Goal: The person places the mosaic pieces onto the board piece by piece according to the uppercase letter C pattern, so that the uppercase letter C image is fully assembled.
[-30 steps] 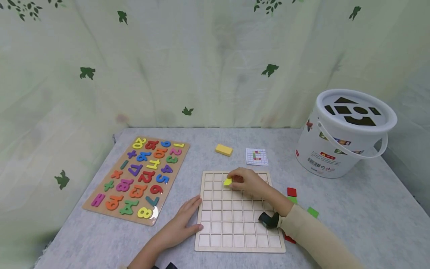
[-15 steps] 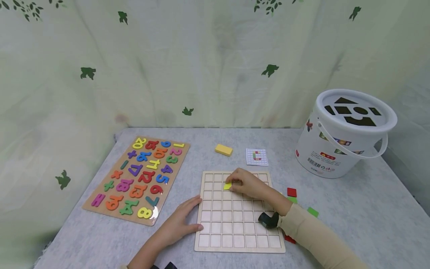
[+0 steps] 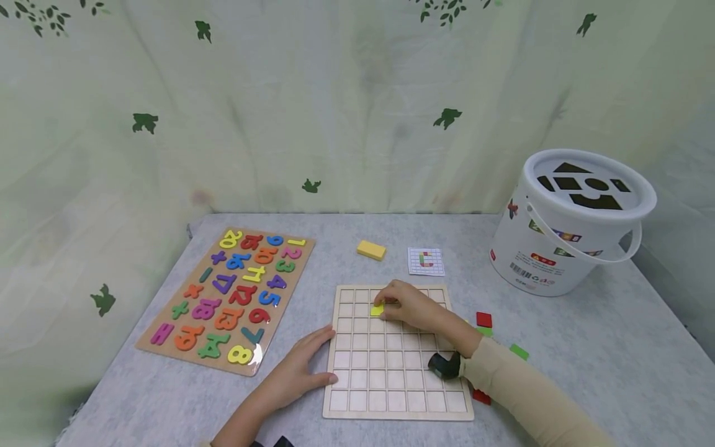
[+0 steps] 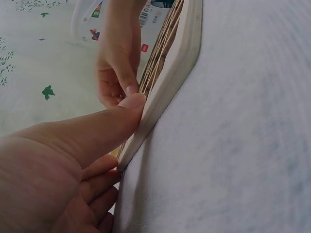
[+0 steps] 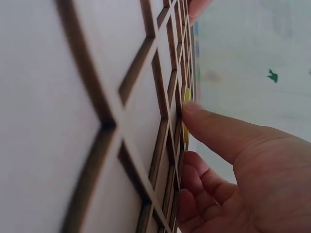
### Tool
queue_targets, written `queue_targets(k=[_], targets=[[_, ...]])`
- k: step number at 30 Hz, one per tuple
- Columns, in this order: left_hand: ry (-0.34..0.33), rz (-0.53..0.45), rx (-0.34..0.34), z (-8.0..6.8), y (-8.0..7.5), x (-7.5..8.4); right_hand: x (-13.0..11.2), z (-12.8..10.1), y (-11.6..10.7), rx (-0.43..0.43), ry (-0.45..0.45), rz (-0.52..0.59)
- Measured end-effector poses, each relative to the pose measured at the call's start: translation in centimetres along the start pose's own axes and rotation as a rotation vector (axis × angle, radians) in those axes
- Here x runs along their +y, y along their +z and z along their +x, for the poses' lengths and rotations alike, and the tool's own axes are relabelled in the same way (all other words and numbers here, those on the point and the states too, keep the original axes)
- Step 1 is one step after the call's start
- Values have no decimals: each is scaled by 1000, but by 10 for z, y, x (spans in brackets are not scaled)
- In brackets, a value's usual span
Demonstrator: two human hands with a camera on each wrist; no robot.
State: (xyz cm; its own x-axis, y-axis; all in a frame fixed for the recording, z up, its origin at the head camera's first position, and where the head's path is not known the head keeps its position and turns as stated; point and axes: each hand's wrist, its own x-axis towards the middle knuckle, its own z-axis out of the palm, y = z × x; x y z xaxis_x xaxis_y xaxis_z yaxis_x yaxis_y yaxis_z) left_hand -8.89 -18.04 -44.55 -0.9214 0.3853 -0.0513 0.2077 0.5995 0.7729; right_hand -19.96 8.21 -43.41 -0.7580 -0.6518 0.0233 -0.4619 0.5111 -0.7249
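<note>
**A:** Start with the big picture: what lies on the grey table point(image 3: 586, 347)?

**B:** A white shape-sorter bucket point(image 3: 578, 223) far right, a number puzzle point(image 3: 229, 298) on the left, and in the middle the wooden grid board point(image 3: 391, 372), flat in front of the person. Beyond it sit a yellow block point(image 3: 371, 249) and a small pattern card point(image 3: 426, 261); red and green tiles point(image 3: 483, 320) lie just off the board's right edge.

**B:** The left hand point(image 3: 304, 366) lies flat with straight fingers, thumb pressed against the board's left edge, gripping nothing. The right hand point(image 3: 410, 304) pinches a yellow tile point(image 3: 377, 309) with curled fingertips, over a cell in the second row from the far edge.

**A:** Is the tile seated?

**B:** I can't tell; the right wrist view shows it on edge against the grid point(image 5: 187, 97), the thumb point(image 5: 214, 128) behind it.

**A:** So what makes this go well?

**B:** I'd judge: keep that left-hand brace so the board doesn't slide, square the tile to the cell walls, lower it level, then press it down with one fingertip rather than forcing a corner.
</note>
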Motion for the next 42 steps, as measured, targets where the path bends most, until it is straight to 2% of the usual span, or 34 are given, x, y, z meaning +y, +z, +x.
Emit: queue_targets(k=[7, 10, 15, 20, 28, 34, 42], targets=[[-9, 12, 3, 0, 0, 1, -7, -6, -9, -45, 80, 24], [-8, 14, 2, 0, 0, 1, -11, -13, -17, -38, 93, 45], [-6, 12, -6, 0, 0, 2, -16, -31, -34, 44, 49, 31], [-13, 12, -10, 1, 0, 1, -14, -57, -50, 160, 87, -19], [-5, 18, -13, 1, 0, -1, 18, -106, -62, 232, 194, -62], [-13, 24, -13, 1, -1, 0, 47, -130, -62, 247, 321, -73], [-12, 14, -15, 1, -1, 0, 69, -137, -59, 290, 302, -105]])
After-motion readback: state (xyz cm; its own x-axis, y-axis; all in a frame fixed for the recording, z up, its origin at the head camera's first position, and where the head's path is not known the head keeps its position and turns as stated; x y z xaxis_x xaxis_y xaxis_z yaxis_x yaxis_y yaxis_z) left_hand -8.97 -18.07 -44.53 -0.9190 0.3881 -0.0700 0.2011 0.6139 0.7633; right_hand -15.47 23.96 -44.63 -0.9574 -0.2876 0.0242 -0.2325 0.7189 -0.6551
